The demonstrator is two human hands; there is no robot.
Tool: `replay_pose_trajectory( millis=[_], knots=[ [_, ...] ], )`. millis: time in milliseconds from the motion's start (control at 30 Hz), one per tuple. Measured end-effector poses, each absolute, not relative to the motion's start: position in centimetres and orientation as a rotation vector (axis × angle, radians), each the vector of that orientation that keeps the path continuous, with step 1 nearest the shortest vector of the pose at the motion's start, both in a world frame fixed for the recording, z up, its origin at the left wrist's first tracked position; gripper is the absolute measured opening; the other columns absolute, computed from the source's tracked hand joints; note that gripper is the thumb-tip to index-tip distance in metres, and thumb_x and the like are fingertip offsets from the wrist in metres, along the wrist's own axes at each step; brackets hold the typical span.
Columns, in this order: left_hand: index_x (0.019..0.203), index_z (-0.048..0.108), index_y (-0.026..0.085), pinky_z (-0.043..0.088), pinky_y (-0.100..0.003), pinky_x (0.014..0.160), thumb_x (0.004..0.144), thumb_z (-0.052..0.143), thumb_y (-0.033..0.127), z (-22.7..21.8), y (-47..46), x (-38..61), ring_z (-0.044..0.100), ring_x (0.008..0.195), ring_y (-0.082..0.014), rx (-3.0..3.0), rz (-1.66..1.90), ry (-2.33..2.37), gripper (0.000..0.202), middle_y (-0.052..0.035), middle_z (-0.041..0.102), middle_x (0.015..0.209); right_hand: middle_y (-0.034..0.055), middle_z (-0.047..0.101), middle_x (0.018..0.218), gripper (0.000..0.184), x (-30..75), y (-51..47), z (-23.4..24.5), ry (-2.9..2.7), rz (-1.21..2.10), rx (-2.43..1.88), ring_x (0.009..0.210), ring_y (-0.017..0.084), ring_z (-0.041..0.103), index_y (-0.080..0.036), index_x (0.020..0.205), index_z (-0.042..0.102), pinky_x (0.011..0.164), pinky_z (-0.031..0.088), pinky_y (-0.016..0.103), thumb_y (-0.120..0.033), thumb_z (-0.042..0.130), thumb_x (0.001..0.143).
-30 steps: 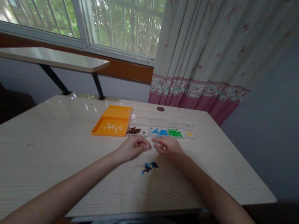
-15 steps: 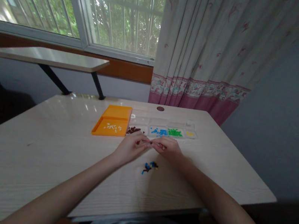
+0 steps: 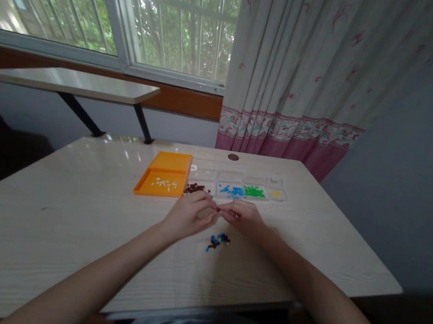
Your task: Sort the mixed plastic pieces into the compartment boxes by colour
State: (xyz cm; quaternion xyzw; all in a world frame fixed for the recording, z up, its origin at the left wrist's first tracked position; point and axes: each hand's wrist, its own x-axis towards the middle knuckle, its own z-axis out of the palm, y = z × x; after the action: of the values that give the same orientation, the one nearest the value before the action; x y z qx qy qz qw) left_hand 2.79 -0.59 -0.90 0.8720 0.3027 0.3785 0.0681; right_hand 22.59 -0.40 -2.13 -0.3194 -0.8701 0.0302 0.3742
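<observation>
Above the middle of the table, my left hand (image 3: 190,215) and my right hand (image 3: 244,217) meet at the fingertips. Pinched between them is a tiny dark brown piece (image 3: 217,210), much of it covered by the fingers; its exact shape is too small to tell. Just in front of the hands lies a small cluster of blue, brown and yellow pieces (image 3: 219,240). Behind my left hand are loose brown pieces (image 3: 196,188), partly hidden by the fingers. Blue pieces (image 3: 231,190) and green pieces (image 3: 254,191) fill compartments beyond my right hand.
An orange open case (image 3: 167,161) holding white pieces (image 3: 166,183) stands back left. Beside it is a clear compartment tray (image 3: 230,176), with yellow pieces (image 3: 275,194) at its right end. A raised shelf (image 3: 73,82) overhangs the table's (image 3: 78,228) back left.
My left fingers have shifted slightly, with the thumb and index fingertips still at the brown piece. The right hand has hardly moved, and the cluster lies where it was.
</observation>
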Motion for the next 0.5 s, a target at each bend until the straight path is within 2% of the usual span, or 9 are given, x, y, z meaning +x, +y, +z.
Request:
replay_pose_trajectory(
  millis=[333, 400, 500],
  knots=[
    [0.082, 0.062, 0.017, 0.046, -0.025, 0.07, 0.078, 0.05, 0.024, -0.6, -0.4, 2.3, 0.054, 0.079, -0.0139, 2.671, 1.009, 0.804, 0.014, -0.006, 0.058, 0.081, 0.0008, 0.057, 0.06, 0.027, 22.9, -0.3, -2.3, -2.334, 0.152, -0.769, 0.055, 0.008, 0.048, -0.016, 0.093, 0.065, 0.054, 0.036, 0.019, -0.035, 0.048, 0.083],
    [0.081, 0.061, 0.016, 0.046, -0.025, 0.071, 0.077, 0.052, 0.023, -0.2, -0.5, 2.1, 0.054, 0.079, -0.0138, 2.646, 1.066, 0.818, 0.012, -0.0059, 0.058, 0.081, -0.0003, 0.056, 0.06, 0.026, 23.1, -0.3, -2.0, -2.368, 0.245, -0.837, 0.055, 0.008, 0.046, -0.017, 0.095, 0.064, 0.055, 0.035, 0.018, -0.035, 0.051, 0.081],
    [0.079, 0.06, 0.015, 0.045, -0.022, 0.066, 0.075, 0.054, 0.022, 0.6, -0.6, 1.7, 0.054, 0.075, -0.0127, 2.558, 1.26, 0.889, 0.009, -0.0055, 0.058, 0.078, -0.0023, 0.054, 0.059, 0.024, 23.4, -0.3, -1.6, -2.485, 0.558, -0.934, 0.051, 0.006, 0.044, -0.017, 0.09, 0.066, 0.052, 0.034, 0.017, -0.034, 0.054, 0.078]
  ],
)
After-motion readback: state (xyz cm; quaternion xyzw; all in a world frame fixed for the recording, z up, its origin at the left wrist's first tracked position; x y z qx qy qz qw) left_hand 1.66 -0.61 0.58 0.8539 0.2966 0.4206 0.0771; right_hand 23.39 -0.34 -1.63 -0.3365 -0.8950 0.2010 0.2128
